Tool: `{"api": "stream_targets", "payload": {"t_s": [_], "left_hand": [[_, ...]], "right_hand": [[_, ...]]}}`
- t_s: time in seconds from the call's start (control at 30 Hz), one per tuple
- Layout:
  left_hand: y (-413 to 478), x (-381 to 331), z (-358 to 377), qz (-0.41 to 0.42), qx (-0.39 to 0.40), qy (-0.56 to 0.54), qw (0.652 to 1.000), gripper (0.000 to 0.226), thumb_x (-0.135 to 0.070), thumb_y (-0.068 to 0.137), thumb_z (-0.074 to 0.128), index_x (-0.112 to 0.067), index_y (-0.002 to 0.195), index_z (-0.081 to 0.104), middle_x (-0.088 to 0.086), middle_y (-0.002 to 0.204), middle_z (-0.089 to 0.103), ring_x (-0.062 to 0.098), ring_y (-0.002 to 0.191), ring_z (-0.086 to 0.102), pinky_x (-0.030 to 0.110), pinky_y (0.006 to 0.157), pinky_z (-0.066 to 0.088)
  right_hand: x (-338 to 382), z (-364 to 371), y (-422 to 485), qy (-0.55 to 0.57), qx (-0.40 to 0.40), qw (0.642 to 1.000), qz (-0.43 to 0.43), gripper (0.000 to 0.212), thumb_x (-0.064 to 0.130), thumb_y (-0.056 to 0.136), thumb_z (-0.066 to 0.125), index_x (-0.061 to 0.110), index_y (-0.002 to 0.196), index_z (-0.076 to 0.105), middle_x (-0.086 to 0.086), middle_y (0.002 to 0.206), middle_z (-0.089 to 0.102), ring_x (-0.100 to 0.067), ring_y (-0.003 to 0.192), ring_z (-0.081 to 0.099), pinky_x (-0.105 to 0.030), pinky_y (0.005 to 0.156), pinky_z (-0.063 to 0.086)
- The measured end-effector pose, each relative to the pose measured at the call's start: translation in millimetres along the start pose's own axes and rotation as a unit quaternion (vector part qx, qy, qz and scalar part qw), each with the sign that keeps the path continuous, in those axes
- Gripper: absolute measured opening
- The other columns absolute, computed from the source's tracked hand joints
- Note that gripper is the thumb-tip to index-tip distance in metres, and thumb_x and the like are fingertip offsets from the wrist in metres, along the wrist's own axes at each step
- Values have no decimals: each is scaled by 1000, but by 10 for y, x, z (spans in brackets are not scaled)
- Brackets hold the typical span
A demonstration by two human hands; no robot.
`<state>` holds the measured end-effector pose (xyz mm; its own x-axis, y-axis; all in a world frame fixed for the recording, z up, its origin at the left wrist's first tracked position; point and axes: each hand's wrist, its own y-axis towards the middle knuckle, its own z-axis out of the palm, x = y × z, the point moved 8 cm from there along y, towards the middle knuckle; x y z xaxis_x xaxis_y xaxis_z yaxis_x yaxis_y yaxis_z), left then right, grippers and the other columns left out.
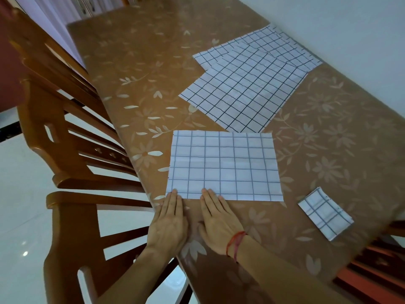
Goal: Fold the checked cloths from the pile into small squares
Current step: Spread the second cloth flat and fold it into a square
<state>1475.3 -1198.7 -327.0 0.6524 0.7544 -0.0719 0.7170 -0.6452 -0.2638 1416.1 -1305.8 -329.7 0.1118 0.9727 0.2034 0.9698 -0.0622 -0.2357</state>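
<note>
Both hands lie flat, fingers together, gripping nothing: the left hand and right hand press their fingertips on the near edge of the white blue-checked cloth rectangle spread on the brown floral-patterned table. Beyond this cloth lies the pile of unfolded checked cloths; to its right, a small folded checked square.

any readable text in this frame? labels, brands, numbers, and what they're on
None. No words, numbers, labels or signs show anywhere.
Cloth in front of the hands: grid lines only.
Pile: grid lines only.
Folded square: grid lines only.
Table cover: flower and leaf pattern, no text.
</note>
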Motion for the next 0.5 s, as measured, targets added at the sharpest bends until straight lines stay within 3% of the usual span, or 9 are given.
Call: {"api": "stream_targets", "payload": {"t_s": [0.27, 0.5], "left_hand": [[-12, 85, 20, -14, -17, 13, 1000, 66, -36, 93, 19, 1, 143, 40, 17, 152, 35, 28, 141, 33, 45, 111, 35], [5, 80, 13, -26, -9, -8, 1000, 71, -40, 92, 10, 0, 146, 35, 15, 155, 30, 26, 145, 26, 47, 114, 33]], "right_hand": [[-646, -47, -460, -3, 9, 996, 91, 71, 46, 95, 22, 4, 151, 7, -9, 159, -5, -23, 147, -8, -42, 118, -1], [-1140, -70, -800, 30, 7, 984, 178, 81, 51, 87, 3, 4, 152, 7, -9, 161, -3, -18, 147, -12, -39, 118, -5]]}}
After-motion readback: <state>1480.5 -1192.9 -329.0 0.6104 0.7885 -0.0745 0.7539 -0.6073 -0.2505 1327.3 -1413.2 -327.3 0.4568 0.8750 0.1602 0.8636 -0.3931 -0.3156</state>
